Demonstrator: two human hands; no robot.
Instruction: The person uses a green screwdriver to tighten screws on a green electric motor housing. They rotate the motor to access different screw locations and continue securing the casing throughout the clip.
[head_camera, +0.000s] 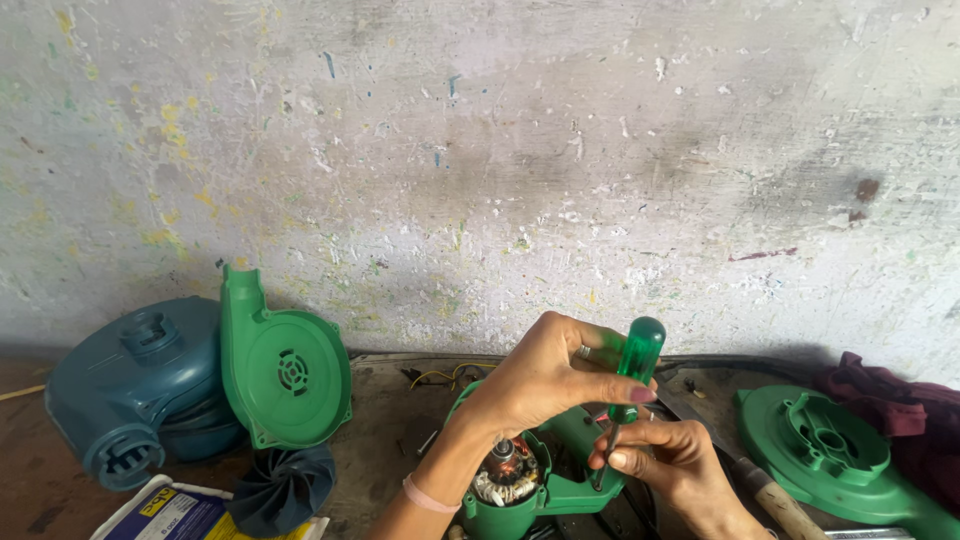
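A green-handled screwdriver (639, 352) stands nearly upright, its tip down in a green motor housing (560, 490). My left hand (540, 382), with a pink band at the wrist, is wrapped around the handle from the left. Just below it, my right hand (672, 458) pinches the metal shaft against the housing. Copper windings of the motor (505, 478) show in the open housing, under my left wrist.
At the left lie a blue blower casing (135, 390), a green blower cover (285, 372) leaning on it, a dark fan impeller (282, 487) and a printed packet (170, 515). At the right are another green cover (815, 442), a maroon cloth (895, 400) and a wooden-handled tool (778, 502). A stained wall stands close behind.
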